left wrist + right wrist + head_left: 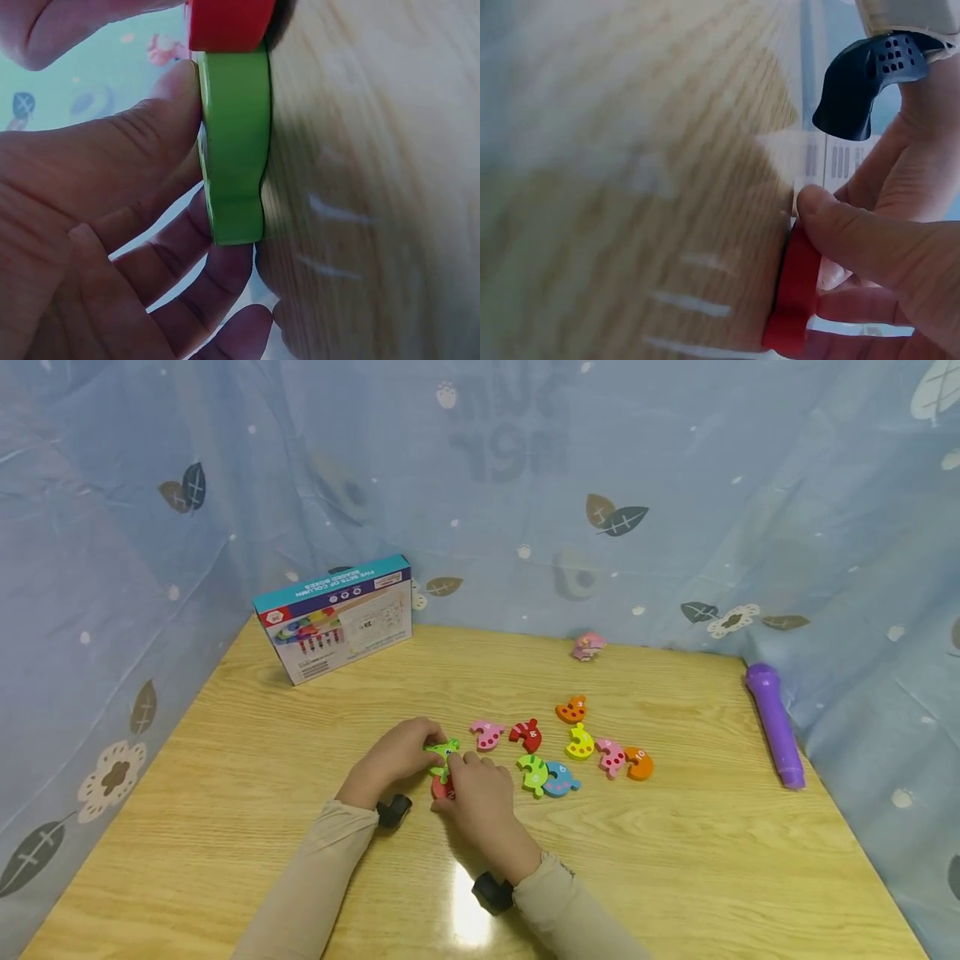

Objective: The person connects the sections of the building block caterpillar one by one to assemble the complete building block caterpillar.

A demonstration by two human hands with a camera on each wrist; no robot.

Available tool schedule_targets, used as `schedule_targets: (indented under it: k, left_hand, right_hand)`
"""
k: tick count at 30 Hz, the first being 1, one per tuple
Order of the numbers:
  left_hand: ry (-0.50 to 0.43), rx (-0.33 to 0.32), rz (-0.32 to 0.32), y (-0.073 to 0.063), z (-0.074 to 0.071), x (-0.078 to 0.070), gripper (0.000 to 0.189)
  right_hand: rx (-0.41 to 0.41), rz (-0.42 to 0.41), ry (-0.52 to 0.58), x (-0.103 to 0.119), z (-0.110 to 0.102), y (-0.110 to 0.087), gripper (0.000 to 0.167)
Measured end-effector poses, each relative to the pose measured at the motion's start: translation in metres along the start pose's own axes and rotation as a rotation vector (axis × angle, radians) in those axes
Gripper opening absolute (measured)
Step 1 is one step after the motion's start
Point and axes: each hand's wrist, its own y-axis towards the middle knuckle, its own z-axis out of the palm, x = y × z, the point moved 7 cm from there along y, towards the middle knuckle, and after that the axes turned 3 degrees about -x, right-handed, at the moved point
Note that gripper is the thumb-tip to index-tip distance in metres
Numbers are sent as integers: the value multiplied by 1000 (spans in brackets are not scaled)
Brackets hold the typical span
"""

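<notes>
My left hand [399,753] pinches a green wooden puzzle piece [442,750] with a painted face. In the left wrist view the thumb lies on the green piece's face and fingers touch its end. Directly against it on the tabletop lies a red puzzle piece [441,788], also seen in the right wrist view as a red block [799,285]. My right hand [483,797] grips that red piece between thumb and fingers, covering part of it. Whether the two pieces interlock is hidden by the fingers.
Right of the hands lie several numbered pieces, among them a pink one [487,734], a red one [527,736], a green one [533,774] and a blue one [559,779]. A box [337,618] stands at back left. A purple microphone-like stick [776,727] lies far right.
</notes>
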Motion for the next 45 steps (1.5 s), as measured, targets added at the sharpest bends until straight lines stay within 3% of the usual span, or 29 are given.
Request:
schedule_targets:
  k: [3, 8, 21, 32, 45]
  left_hand:
    - [-11, -3, 5, 0, 0, 0, 17]
    - [-12, -1, 5, 1, 1, -2, 17]
    - [31, 2, -78, -3, 4, -1, 23]
    - [-23, 4, -78, -1, 2, 0, 21]
    - [-16, -5, -64, -2, 4, 0, 20]
  right_hand:
    - [-7, -21, 40, -4, -3, -1, 49]
    - [-85, -15, 163, -24, -18, -12, 35]
    - [-185, 242, 310, -107, -56, -49, 36]
    - [-243, 181, 285, -133, -66, -51, 35]
    - [-213, 167, 240, -164, -57, -51, 30]
